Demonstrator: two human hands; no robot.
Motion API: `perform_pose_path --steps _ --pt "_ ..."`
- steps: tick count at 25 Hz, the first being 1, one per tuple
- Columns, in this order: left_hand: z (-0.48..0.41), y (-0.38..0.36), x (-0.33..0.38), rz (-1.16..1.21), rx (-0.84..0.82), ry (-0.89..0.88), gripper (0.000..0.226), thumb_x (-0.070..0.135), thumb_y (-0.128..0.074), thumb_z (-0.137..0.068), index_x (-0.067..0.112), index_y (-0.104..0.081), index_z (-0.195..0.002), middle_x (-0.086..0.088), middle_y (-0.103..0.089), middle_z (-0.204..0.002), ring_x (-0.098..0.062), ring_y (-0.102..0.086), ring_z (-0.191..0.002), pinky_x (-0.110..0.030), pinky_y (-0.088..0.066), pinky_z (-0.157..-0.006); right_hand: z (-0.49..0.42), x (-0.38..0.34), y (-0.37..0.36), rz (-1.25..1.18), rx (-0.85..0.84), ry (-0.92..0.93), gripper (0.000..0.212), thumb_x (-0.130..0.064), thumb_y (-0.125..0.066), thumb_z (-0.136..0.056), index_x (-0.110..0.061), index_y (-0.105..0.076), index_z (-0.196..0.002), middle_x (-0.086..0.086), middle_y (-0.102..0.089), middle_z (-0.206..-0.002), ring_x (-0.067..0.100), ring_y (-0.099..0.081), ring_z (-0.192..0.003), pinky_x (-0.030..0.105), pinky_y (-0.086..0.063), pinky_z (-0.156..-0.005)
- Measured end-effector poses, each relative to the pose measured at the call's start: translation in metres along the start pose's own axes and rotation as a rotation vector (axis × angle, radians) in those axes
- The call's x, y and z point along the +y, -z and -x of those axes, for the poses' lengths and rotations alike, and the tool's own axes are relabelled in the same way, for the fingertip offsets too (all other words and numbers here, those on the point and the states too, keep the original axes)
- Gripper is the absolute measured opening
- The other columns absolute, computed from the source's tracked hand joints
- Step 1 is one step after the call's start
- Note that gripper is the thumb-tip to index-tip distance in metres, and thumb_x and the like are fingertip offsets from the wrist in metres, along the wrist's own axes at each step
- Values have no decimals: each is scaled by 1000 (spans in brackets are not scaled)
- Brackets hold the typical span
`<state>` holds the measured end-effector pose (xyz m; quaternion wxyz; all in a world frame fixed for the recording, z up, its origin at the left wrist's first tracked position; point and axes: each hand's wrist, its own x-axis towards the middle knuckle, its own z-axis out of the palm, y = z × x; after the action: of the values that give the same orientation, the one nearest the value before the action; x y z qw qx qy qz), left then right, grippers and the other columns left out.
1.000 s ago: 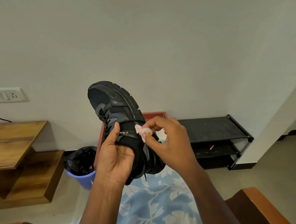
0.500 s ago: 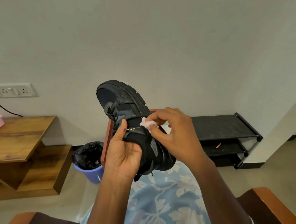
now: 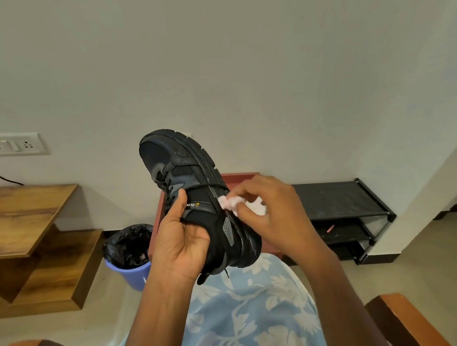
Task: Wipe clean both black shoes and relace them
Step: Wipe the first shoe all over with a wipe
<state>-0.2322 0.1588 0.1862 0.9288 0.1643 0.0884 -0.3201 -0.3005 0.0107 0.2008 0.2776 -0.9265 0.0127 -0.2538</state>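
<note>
Both forearms rise from the lower edge, left from 7 o'clock, right from 5. The left hand (image 3: pixel 182 245) grips the black shoe (image 3: pixel 186 162) (thumb pointing to 12 o'clock); the right hand (image 3: pixel 274 218), at its 3 o'clock, pinches a pink wipe (image 3: pixel 227 201) in curled fingers.

Head-worn, forward-down, seemingly near shoe (image 3: pixel 186 162)

A blue bin (image 3: pixel 126 272), seemingly bag-lined, stands beside the wooden desk (image 3: pixel 23 212).
</note>
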Motion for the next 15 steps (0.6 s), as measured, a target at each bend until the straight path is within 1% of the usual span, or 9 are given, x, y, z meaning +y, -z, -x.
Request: perform_pose_path --steps 1,2,4,5,7,9,12,14,15 --pt "2 -3 -2 7 -10 15 38 24 -53 -98 -7 -74 -97 -25 -71 -110 -35 -73 -94 -50 -60 -77 -7 -2 -2 -3 35 -5 8 -28 -66 -93 -30 -72 -98 -14 -66 -94 7 -58 -88 29 -51 -74" --pt "3 -4 -3 13 -16 13 37 23 -52 -98 -7 -74 -99 -24 -71 -110 -35 -73 -93 -51 -60 -74 -11 -3 -2 -5 48 -12 8 -27 -65 -95 -29 -71 -101 -13 -65 -97 6 -59 -89 27 -51 -75" --pt "1 -4 2 17 -28 -25 33 22 -53 -97 -2 -67 -116 -22 -70 -115 -32 -72 -99 -48 -59 -81 -6 -2 1 -32 28 -26 11 -23 -63 -96 -27 -71 -103 -12 -64 -101 5 -59 -91 21 -50 -77" --pt "0 -4 4 8 -36 -40 32 22 -53 -97 1 -64 -120 -21 -70 -116 -31 -72 -101 -48 -59 -84 3 -2 3 -49 6 -32 14 -18 -63 -96 -26 -72 -103 -12 -63 -103 5 -60 -93 21 -51 -79" --pt "-3 -4 8 -13 -31 -61 30 22 -53 -98 2 -64 -118 -19 -71 -115 -30 -72 -102 -48 -57 -87 25 -2 6 -63 -22 -51 24 -6 -61 -94 -25 -74 -100 -12 -60 -105 7 -60 -97 24 -53 -83" --pt "-4 -8 8 -29 -30 -79 31 22 -53 -98 5 -64 -121 -17 -70 -119 -29 -69 -108 -48 -51 -96 39 -3 8 -56 19 -63 30 1 -60 -91 -24 -76 -98 -12 -60 -104 7 -60 -98 22 -52 -84" --pt "-3 -13 3 -9 -62 -62 33 23 -52 -99 5 -62 -124 -18 -68 -122 -31 -67 -111 -48 -48 -96 38 -5 13 -55 70 -63 26 -4 -63 -92 -23 -76 -104 -11 -63 -104 5 -60 -99 13 -47 -81" --pt "-2 -15 -1 -4 -88 -20 36 25 -51 -100 5 -60 -128 -20 -66 -125 -33 -66 -113 -49 -45 -99 30 -8 14 -101 72 -57 24 -12 -66 -94 -26 -69 -113 -14 -65 -103 6 -61 -100 16 -47 -80" --pt "-1 -15 -2 -19 -103 20 39 29 -50 -100 4 -59 -129 -21 -65 -127 -35 -64 -116 -50 -43 -103 26 -8 12 -106 70 -59 28 -15 -66 -94 -28 -66 -119 -14 -65 -103 7 -61 -100 17 -48 -82"
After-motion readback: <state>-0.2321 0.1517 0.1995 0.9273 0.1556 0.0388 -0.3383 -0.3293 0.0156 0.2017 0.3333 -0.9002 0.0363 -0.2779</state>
